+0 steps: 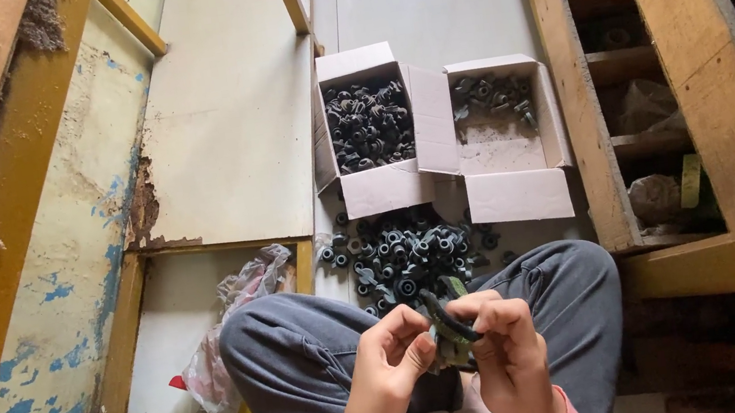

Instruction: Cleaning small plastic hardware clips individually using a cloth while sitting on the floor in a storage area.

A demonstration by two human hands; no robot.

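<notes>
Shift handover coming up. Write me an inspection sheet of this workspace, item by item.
Surface: pale tiled floor, person seated cross-legged.
Job's things: small dark part held between both hands; loose pile of dark round parts by the knees.
Clutter: left box full, right box nearly empty; crumpled plastic bag.
Grippers: left hand and right hand pinch the part.
Cables: nothing seen.
Surroundings: wooden frame at right, chipped painted board at left.

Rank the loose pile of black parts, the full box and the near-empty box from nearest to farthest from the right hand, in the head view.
From the right hand:
1. Loose pile, on the floor just beyond the knees.
2. Near-empty box, farther out, to the right.
3. Full box, beside it on the left, slightly farther.
</notes>
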